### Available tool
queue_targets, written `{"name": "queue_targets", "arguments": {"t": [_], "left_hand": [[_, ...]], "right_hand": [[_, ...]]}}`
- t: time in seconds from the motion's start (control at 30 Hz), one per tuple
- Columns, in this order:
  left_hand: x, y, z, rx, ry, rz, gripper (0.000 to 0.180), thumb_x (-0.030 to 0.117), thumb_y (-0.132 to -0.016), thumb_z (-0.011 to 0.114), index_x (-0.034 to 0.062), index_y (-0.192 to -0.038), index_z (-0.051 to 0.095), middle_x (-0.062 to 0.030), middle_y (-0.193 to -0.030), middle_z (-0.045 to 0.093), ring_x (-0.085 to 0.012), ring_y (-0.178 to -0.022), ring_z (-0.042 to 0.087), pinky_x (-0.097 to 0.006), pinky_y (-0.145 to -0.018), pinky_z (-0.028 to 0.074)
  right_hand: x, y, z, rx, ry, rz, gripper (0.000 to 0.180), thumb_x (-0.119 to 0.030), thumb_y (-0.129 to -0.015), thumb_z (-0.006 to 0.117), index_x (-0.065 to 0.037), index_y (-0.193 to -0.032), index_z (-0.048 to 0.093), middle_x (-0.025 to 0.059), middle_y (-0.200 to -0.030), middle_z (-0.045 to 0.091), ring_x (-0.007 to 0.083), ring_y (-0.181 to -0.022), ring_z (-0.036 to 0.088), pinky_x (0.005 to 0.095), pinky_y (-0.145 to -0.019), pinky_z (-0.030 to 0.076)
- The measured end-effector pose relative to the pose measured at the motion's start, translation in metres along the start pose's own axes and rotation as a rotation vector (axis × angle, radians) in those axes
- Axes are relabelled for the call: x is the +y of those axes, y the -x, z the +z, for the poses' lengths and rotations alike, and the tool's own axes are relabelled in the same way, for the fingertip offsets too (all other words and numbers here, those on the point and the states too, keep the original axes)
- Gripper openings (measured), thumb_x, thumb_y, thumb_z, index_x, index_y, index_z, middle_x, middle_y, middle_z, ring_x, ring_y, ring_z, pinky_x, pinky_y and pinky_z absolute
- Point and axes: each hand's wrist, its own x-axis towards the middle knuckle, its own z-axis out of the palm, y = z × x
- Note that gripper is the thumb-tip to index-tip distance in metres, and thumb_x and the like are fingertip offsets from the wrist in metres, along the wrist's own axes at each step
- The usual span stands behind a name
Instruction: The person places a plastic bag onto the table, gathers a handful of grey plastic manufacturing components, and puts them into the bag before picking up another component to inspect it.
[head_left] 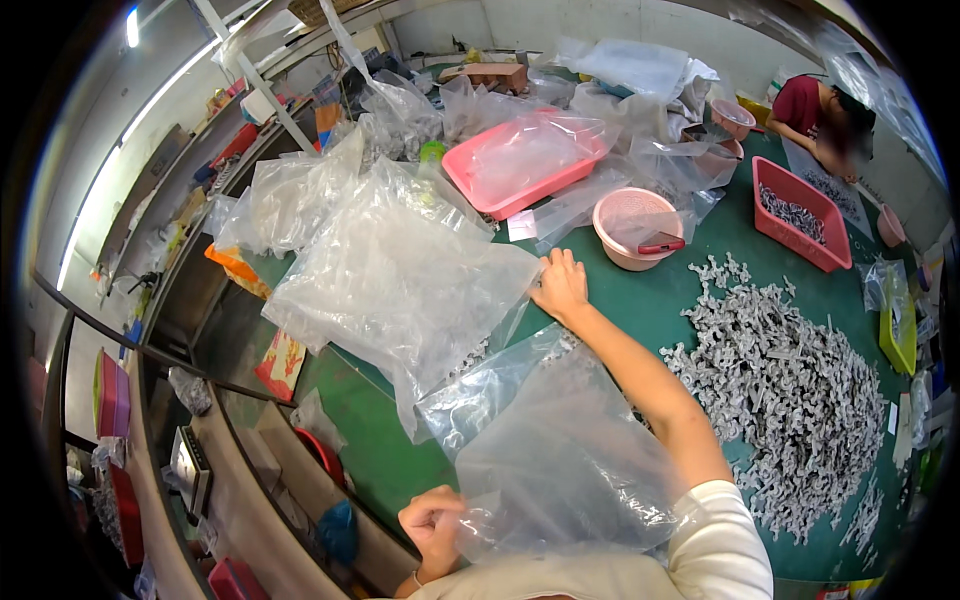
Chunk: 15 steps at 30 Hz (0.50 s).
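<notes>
My right arm reaches across the green table, and my right hand (562,284) has its fingers curled at the right corner of a large clear plastic bag (400,275). That bag lies wrinkled on the table, with some small grey metal parts showing under its near edge. Closer to my body, a second clear plastic bag (570,450) spreads out under my right forearm. My left hand (432,525) is closed at the left edge of this nearer bag, seemingly pinching it. A large heap of small grey metal parts (785,400) lies to the right of my forearm.
Beyond my right hand stand a round pink basket (632,220) with a red phone (661,243) on it and a pink tray (525,165) under plastic. A pink bin (800,212) of metal parts sits before another person (815,115). Shelves (180,230) line the left.
</notes>
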Motion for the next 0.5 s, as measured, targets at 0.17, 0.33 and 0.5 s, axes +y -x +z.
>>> {"name": "queue_targets", "arguments": {"t": [0.17, 0.33, 0.5], "left_hand": [[0.002, 0.002, 0.001, -0.005, 0.030, -0.028, 0.008, 0.004, -0.074, 0.055, -0.0040, -0.074, 0.057, -0.0077, -0.059, 0.052, -0.0112, -0.051, 0.044, -0.022, -0.046, 0.031], [0.005, 0.007, 0.002, -0.020, 0.038, -0.021, 0.011, 0.006, -0.074, 0.055, -0.0044, -0.075, 0.057, -0.0082, -0.060, 0.053, -0.0115, -0.052, 0.044, -0.022, -0.047, 0.032], [0.006, 0.008, 0.007, -0.033, 0.036, 0.023, 0.006, 0.002, -0.077, 0.054, -0.0033, -0.075, 0.053, -0.0044, -0.058, 0.041, -0.0093, -0.048, 0.034, -0.023, -0.043, 0.028]], "right_hand": [[0.023, 0.016, -0.016, -0.082, -0.098, -0.171, 0.049, -0.043, -0.065, 0.068, -0.002, -0.091, 0.058, 0.0089, -0.095, 0.048, 0.0266, -0.097, 0.044, 0.0429, -0.079, 0.040], [0.031, 0.017, -0.020, -0.107, -0.079, -0.297, 0.048, -0.042, -0.066, 0.068, -0.002, -0.089, 0.055, 0.0134, -0.092, 0.052, 0.0284, -0.094, 0.049, 0.0394, -0.071, 0.047], [0.028, 0.018, -0.026, -0.102, -0.096, -0.152, 0.044, -0.036, -0.066, 0.069, -0.002, -0.087, 0.051, 0.0140, -0.088, 0.055, 0.0306, -0.087, 0.054, 0.0416, -0.068, 0.047]]}}
